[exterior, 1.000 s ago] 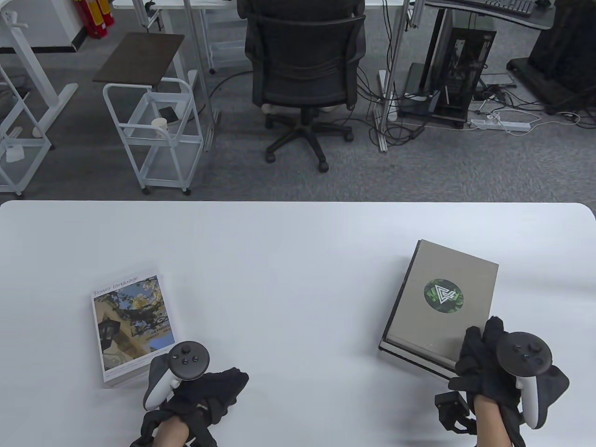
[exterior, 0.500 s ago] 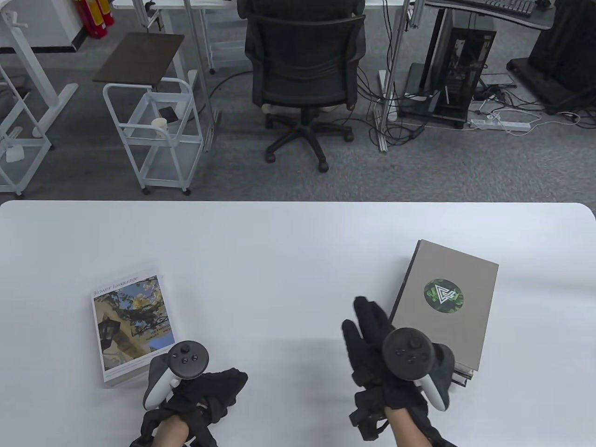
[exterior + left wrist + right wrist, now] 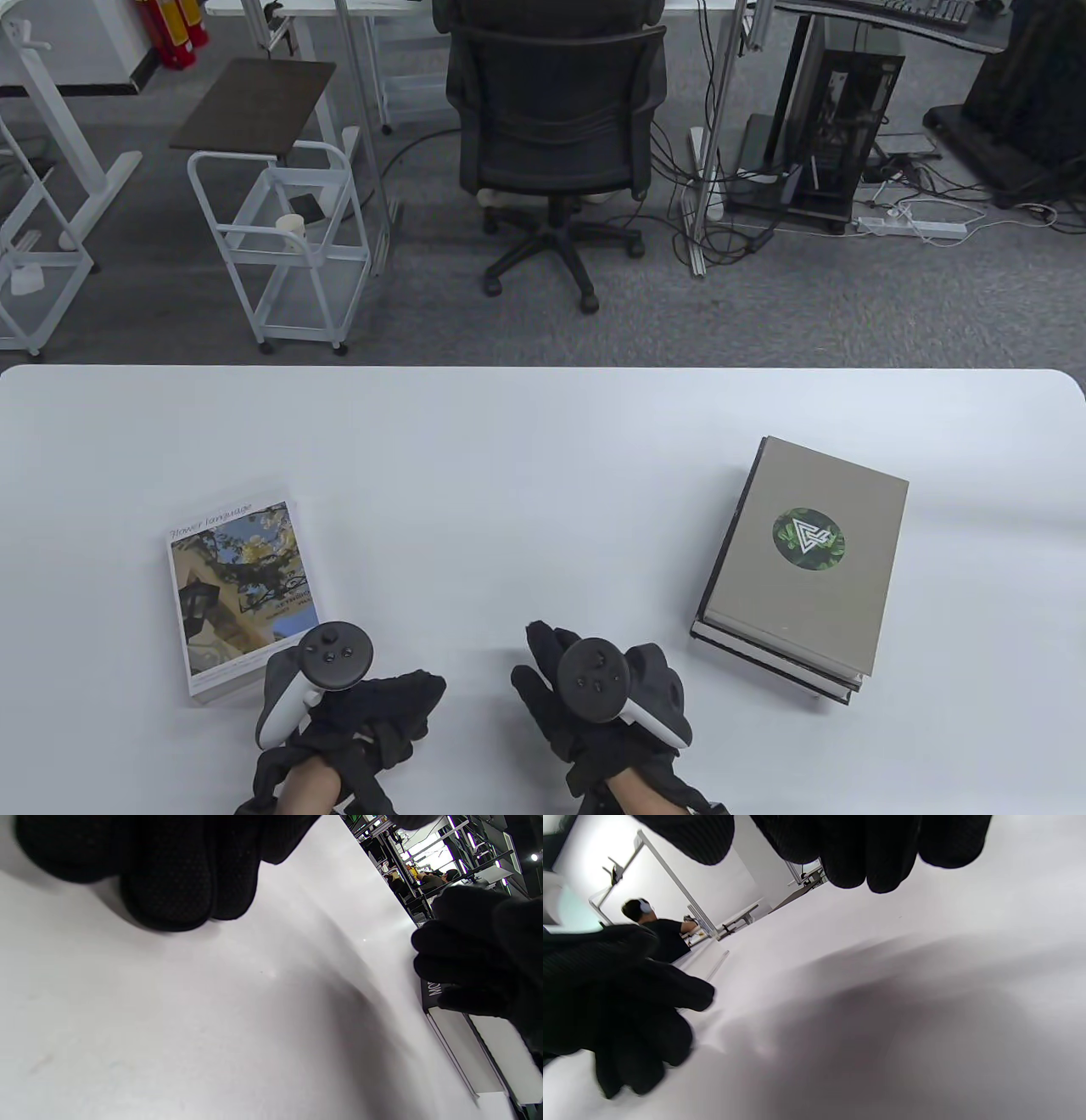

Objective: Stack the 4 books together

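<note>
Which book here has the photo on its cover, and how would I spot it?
On the white table, look to the near left, beside the left hand. The photo-cover book lies alone and flat there; the grey book tops a pile on the right.

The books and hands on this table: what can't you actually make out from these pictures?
- Grey-covered stack, table view: the top cover hides the books beneath, so their count is unclear.
- Flower book, table view: its near corner is behind the left hand.
- Right hand, table view: the tracker covers its back; the palm is unseen.
- Left wrist view: the right hand hides most of a book spine's lettering.
</note>
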A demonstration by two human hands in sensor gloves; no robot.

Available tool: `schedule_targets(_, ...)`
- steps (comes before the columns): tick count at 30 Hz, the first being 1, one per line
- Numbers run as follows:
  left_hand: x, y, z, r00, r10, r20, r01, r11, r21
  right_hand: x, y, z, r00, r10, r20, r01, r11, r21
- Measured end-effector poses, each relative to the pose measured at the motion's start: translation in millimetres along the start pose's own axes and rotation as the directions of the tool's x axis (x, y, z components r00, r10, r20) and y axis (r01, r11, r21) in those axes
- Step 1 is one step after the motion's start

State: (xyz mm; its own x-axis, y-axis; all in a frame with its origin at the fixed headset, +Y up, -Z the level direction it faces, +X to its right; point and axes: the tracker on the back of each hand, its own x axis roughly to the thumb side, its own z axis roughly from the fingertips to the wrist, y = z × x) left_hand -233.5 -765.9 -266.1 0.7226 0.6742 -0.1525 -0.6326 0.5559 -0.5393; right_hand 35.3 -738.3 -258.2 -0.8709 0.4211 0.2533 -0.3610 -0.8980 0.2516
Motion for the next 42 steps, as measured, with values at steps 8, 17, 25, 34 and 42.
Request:
schedule_targets(8,8.4,16.7,15.7,0.993,0.070,0.099,-0.081,0.991,0.110,-21.7,0.7,-4.3,0.994,-0.081,-0.079,0.082,0.997,0.008)
schedule_targets(17,-8.2,67.9,54.5,0.948,0.224,0.225,-0.306,0.837,0.454,-12.6,-1.0,-3.4,0.997,-0.069,-0.048,0.069,0.998,0.003)
schedule_targets(25,-60.8,73.6,48.6,0.939,0.296,-0.177,-0.162,0.832,0.530,-9.5,1.9,-3.6,0.998,-0.061,-0.035,0.062,0.998,0.020)
schedule_targets(34,-65.6,65.8,35.5,0.942,0.211,-0.262,-0.067,0.881,0.468,-10.3,3.8,-4.2,0.997,-0.067,-0.042,0.068,0.997,0.037)
schedule_targets(42,-63.1,55.2,25.7,0.915,0.087,-0.393,0.078,0.920,0.384,-10.1,4.4,-4.2,0.996,-0.071,-0.048,0.074,0.996,0.053)
